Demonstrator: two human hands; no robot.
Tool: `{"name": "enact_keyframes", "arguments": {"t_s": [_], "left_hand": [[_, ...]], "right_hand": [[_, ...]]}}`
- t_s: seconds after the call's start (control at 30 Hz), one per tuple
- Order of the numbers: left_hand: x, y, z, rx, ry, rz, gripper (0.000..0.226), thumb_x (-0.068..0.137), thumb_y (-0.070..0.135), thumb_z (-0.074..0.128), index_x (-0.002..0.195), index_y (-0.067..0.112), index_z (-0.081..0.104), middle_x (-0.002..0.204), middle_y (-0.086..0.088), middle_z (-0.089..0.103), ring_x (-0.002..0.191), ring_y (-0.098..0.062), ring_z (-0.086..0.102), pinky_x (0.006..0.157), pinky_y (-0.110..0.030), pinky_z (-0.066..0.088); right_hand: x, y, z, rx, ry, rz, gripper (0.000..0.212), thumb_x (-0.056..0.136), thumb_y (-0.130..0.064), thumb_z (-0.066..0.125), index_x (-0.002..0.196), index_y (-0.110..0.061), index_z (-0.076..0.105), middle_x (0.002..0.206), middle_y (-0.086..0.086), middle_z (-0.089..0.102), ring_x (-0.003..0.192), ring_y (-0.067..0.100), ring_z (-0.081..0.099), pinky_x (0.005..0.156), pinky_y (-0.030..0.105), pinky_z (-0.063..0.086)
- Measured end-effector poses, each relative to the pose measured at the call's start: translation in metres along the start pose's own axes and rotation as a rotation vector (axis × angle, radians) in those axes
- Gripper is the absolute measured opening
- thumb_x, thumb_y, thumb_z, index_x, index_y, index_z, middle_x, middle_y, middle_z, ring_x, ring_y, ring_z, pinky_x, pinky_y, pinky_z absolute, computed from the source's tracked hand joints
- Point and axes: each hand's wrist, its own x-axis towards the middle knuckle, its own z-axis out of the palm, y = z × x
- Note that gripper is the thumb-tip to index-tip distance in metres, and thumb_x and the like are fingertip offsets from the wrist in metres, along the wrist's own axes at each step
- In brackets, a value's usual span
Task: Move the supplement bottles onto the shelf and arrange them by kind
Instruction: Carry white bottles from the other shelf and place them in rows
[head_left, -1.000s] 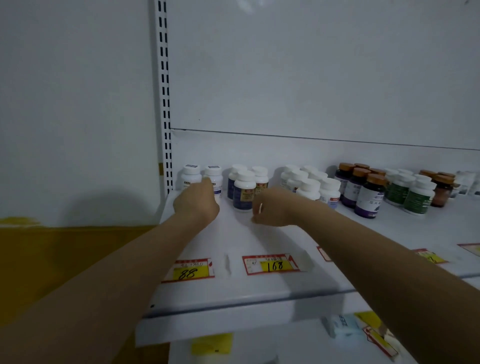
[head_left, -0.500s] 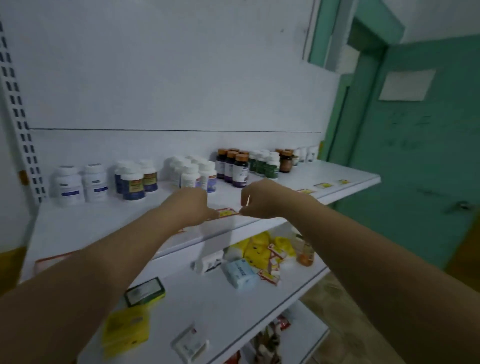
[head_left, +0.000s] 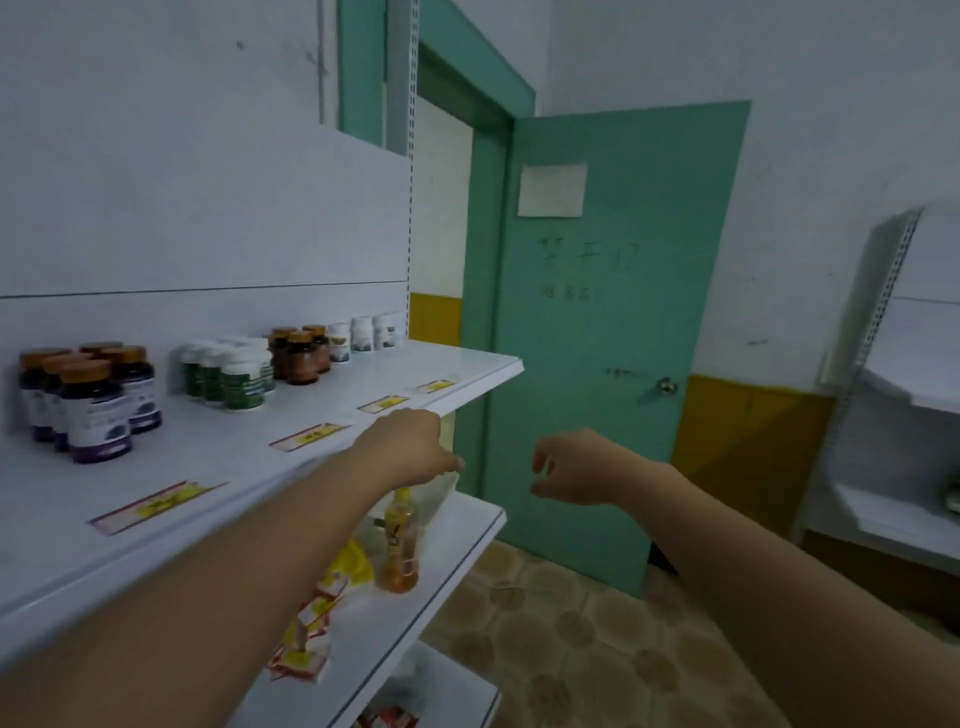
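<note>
Supplement bottles stand in groups on the white shelf (head_left: 363, 410): dark purple-labelled bottles with orange caps (head_left: 96, 415) at the left, green-labelled white-capped bottles (head_left: 239, 382) beside them, brown bottles (head_left: 301, 356) further back, then small white bottles (head_left: 371, 332) at the far end. My left hand (head_left: 410, 447) hovers past the shelf's front edge, fingers loosely curled, holding nothing. My right hand (head_left: 576, 470) hangs in the air to the right of the shelf, fingers apart and empty.
A lower shelf (head_left: 457, 551) carries an orange-liquid bottle (head_left: 397, 545), yellow packets (head_left: 348, 566) and small boxes (head_left: 304, 660). A green door (head_left: 597, 312) stands open ahead, with a tiled floor (head_left: 571, 639) below. Another white shelving unit (head_left: 898, 374) stands at the right.
The view has swung right, from the shelf's left end to its right end and the door. Both hands have pulled back off the shelf, and the right hand has opened.
</note>
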Motion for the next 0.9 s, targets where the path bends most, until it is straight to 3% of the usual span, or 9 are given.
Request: {"name": "enact_keyframes", "arguments": {"t_s": [0.17,0.33,0.43,0.67,0.9], "left_hand": [[0.087,0.040,0.012,-0.065,0.011,-0.005,0.046,0.087,0.042,0.059,0.119,0.009,0.058,0.103,-0.006,0.058,0.083,-0.018,0.054,0.064,-0.024,0.042],[0.180,0.043,0.015,-0.067,0.030,-0.056,0.048,0.089,0.041,0.057,0.125,0.010,0.053,0.124,-0.010,0.058,0.106,-0.023,0.057,0.084,-0.030,0.045],[0.238,0.027,0.018,-0.062,0.050,-0.099,0.051,0.090,0.042,0.055,0.129,0.010,0.050,0.131,-0.010,0.055,0.116,-0.025,0.053,0.092,-0.032,0.044],[0.354,-0.026,0.025,-0.099,0.068,-0.252,0.048,0.093,0.037,0.052,0.129,0.006,0.048,0.133,-0.013,0.053,0.120,-0.027,0.051,0.095,-0.033,0.042],[0.447,-0.088,0.022,-0.155,0.294,-0.531,0.045,0.091,0.031,0.055,0.128,0.006,0.045,0.129,-0.018,0.051,0.115,-0.032,0.053,0.092,-0.034,0.044]], "right_hand": [[0.063,0.074,-0.013,0.028,0.008,0.022,0.033,0.089,-0.027,0.056,0.115,-0.008,0.062,0.115,0.011,0.066,0.107,0.027,0.060,0.091,0.035,0.050],[0.155,0.111,-0.030,0.056,0.025,-0.014,0.035,0.089,-0.025,0.055,0.115,-0.003,0.063,0.115,0.014,0.066,0.109,0.029,0.060,0.094,0.038,0.050],[0.220,0.124,-0.033,0.061,0.069,-0.062,0.033,0.090,-0.026,0.056,0.118,-0.009,0.061,0.120,0.009,0.064,0.110,0.025,0.058,0.092,0.031,0.048],[0.373,0.119,-0.042,0.077,0.094,-0.218,0.038,0.090,-0.033,0.058,0.125,-0.016,0.057,0.123,0.006,0.061,0.107,0.022,0.059,0.087,0.030,0.047],[0.512,0.086,-0.043,0.103,0.057,-0.429,0.043,0.091,-0.035,0.058,0.130,-0.017,0.052,0.130,0.006,0.057,0.115,0.023,0.055,0.095,0.033,0.047]]}}
